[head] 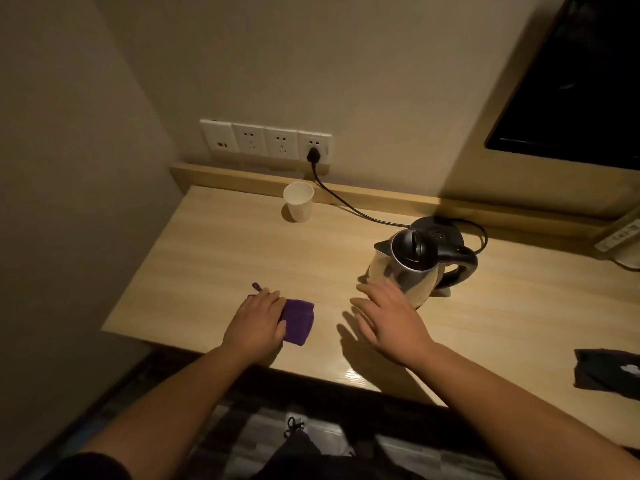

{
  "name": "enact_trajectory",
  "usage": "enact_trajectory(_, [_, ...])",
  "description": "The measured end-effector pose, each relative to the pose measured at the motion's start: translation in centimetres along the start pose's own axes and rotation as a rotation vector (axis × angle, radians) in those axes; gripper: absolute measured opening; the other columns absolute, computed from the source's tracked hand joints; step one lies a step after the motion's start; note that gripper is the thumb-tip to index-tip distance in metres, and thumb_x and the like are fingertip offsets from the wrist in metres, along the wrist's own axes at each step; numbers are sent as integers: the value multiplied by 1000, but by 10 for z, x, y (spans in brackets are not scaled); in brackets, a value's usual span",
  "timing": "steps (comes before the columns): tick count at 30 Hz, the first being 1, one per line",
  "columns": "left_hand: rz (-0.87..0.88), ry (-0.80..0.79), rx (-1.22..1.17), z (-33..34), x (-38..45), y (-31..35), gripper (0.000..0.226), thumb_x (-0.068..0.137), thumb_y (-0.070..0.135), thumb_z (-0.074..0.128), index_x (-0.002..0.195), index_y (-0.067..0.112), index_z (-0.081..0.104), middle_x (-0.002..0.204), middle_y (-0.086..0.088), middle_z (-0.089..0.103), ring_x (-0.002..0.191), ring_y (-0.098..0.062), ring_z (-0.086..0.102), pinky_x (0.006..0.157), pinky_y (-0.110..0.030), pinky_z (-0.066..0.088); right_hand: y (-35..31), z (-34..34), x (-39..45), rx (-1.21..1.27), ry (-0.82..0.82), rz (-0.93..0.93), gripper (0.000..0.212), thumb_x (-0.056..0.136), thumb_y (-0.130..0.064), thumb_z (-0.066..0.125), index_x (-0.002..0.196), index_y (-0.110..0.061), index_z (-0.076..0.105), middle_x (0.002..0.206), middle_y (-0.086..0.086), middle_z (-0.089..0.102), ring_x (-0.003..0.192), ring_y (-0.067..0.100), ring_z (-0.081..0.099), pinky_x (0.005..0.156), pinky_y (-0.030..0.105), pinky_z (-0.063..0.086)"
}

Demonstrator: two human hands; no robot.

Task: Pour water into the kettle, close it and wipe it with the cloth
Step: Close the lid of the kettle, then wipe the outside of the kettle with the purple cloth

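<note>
Kettle [405, 271]: a steel body with a black lid and black handle, standing on the desk [214, 258] toward the right, just in front of its black base [446, 230]. The lid is down, though whether it is fully latched cannot be told. The spout points left, the handle right. A black cord [349, 206] runs from the base to a plug [313, 155] in the rightmost of four wall sockets [265, 140].

The right hand [391, 317] hovers beside the kettle's near left side, fingers straight and spread, grasping nothing; whether the fingertips touch the steel cannot be told. The left hand [258, 320] lies palm down on the left part of the purple cloth [298, 318], which sits folded near the desk's front edge, well left of the kettle. Its fingers are laid flat over the cloth, not curled round it.

A white paper cup [298, 201] stands upright at the back of the desk, near the sockets. A dark cloth-like thing [606, 372] lies at the far right edge.
</note>
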State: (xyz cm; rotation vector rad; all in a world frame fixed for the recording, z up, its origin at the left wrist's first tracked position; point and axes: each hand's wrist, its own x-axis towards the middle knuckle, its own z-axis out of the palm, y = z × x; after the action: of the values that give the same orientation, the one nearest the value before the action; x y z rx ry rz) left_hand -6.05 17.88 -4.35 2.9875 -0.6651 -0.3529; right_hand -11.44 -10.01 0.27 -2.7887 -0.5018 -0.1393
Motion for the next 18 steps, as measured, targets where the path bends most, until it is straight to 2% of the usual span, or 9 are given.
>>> enact_trajectory(4, [-41,-34,20,11,-16,-15,58,93,38,42,145,14,36,153,-7,33,142,-25,23,116,-40,18,-14,28,6,-34,-150,-84,28,93,-27,60,113,-12,71,124,15,65,117,33,57,101,47,41])
enact_trajectory(8, [-5,-83,39,14,-13,-15,60,95,42,36,149,18,27,157,-6,25,144,-24,18,117,-42,16,-30,55,16,-67,-342,-111,42,98,-37,42,130,-14,58,138,11,55,127,30,45,110,42,29])
enact_trajectory(12, [73,-105,60,16,1,-20,63,96,45,33,150,17,19,157,-7,21,143,-25,18,116,-44,17,-45,78,24,-77,-393,-79,48,99,-41,40,139,-15,46,143,9,50,132,28,40,113,43,25])
enact_trajectory(18, [245,-150,139,34,23,-37,67,98,54,19,152,15,12,161,-7,9,146,-26,-1,118,-45,3,-67,109,36,-82,-401,29,63,97,-45,29,147,-7,35,154,17,37,139,33,34,115,45,23])
